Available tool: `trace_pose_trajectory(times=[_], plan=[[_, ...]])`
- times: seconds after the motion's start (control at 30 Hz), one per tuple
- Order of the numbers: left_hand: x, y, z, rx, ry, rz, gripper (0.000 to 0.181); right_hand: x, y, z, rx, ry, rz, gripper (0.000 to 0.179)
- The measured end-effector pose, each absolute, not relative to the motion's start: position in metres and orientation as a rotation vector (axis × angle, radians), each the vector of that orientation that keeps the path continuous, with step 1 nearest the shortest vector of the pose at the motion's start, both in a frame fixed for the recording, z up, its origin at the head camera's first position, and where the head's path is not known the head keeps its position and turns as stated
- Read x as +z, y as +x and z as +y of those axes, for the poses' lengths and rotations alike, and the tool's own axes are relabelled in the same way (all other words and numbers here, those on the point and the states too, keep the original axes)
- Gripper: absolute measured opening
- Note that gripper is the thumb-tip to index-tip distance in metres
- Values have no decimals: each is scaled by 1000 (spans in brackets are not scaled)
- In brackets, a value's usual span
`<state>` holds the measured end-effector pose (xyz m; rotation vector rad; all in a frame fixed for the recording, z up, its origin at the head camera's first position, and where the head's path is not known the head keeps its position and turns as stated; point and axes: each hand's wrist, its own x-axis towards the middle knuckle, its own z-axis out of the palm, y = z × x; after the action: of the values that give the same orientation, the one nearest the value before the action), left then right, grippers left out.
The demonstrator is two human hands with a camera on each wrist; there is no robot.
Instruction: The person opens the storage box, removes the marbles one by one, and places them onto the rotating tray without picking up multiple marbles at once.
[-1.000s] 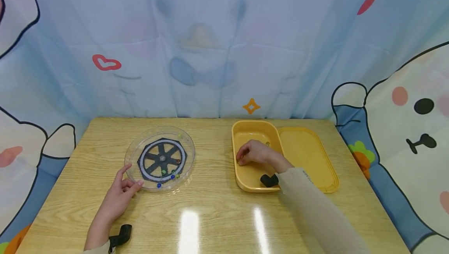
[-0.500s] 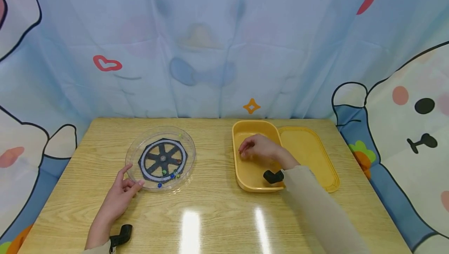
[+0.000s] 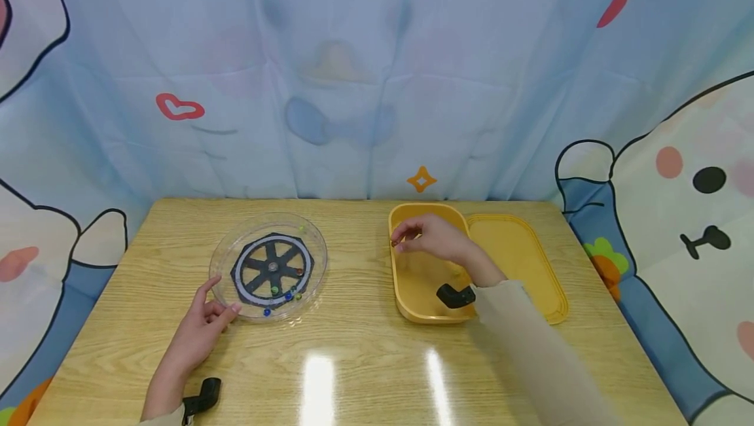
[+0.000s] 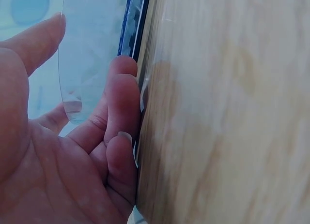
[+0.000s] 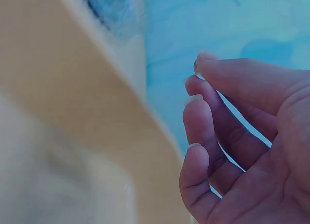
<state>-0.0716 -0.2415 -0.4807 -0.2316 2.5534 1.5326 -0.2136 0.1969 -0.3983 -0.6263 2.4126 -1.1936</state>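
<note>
My left hand [image 3: 197, 334] holds the near-left rim of a clear round dish [image 3: 226, 246], its thumb and forefinger spread along the edge. In the left wrist view, the thumb [image 4: 43, 37] meets the clear wall and the other fingers curl beside the dish. A dark wheel-like pattern [image 3: 273, 267] shows in the dish, with several marbles, among them a blue marble [image 3: 267, 312] and a reddish one [image 3: 300, 271]. Above the left wall of a yellow box [image 3: 421, 301], my right hand [image 3: 436, 243] pinches a small reddish-brown marble [image 3: 394, 243], mostly hidden by the fingertips.
A flat yellow lid [image 3: 521, 262] lies against the box's right side. Wooden tabletop [image 3: 353, 282] stretches between dish and box. Behind the table hangs a light-blue patterned curtain [image 3: 353, 118].
From inside the yellow box, my right hand has risen with the marble and shifted toward its left wall. My left hand and the dish have stayed in place.
</note>
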Motion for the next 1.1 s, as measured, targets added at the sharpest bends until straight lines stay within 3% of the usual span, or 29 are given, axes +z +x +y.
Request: trace_pose_trajectory(times=[0.23, 0.57, 1.1], plan=[[-480, -71, -241, 1548, -228, 2553, 80, -386, -203, 160, -1214, -736, 2464, 10], [-482, -70, -243, 1540, -207, 2558, 83, -399, -185, 89, -1317, -861, 2452, 12], [-483, -71, -241, 1556, -221, 2551, 80, -429, -176, 39, -1507, -671, 2359, 14]])
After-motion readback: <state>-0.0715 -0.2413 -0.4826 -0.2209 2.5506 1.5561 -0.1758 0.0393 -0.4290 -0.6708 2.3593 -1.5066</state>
